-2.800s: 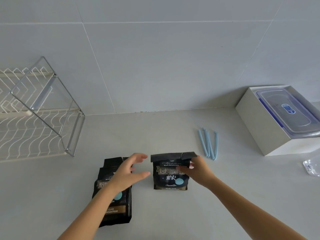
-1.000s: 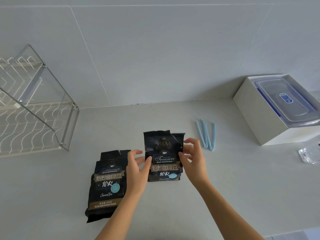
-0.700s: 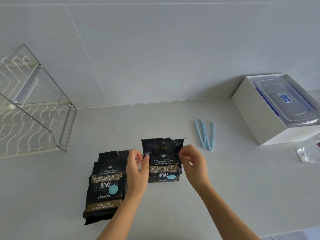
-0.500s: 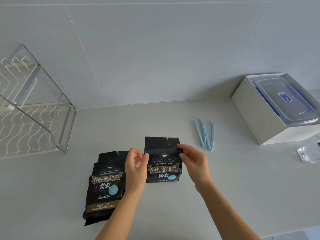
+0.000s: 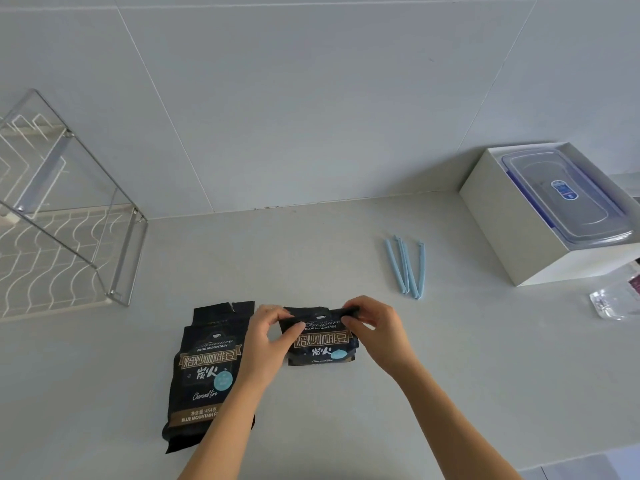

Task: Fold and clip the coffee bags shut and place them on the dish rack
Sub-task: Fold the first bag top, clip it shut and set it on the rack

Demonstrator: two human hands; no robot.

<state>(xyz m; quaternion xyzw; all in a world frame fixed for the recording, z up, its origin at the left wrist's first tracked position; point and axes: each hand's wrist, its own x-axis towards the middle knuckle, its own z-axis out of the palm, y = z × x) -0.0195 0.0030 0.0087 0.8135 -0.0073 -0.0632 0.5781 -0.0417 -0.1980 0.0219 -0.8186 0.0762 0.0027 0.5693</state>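
A small black coffee bag (image 5: 322,344) stands on the grey counter at the centre, its top rolled down. My left hand (image 5: 268,336) pinches the left end of the fold and my right hand (image 5: 372,327) pinches the right end. A larger black coffee bag (image 5: 206,372) lies flat to the left, its torn top open, partly under my left forearm. Three light blue sealing clips (image 5: 407,268) lie together on the counter to the right of the bags. The wire dish rack (image 5: 55,244) stands at the far left.
A white box (image 5: 512,223) holding a clear lidded plastic container (image 5: 564,195) sits at the back right. A crumpled clear wrapper (image 5: 613,301) lies at the right edge. The tiled wall rises behind the counter, and the counter's front edge runs along the bottom right.
The small bag's top, upright and unfolded a second ago, has been folded forward and down by both hands. The large bag and the clips have not moved.
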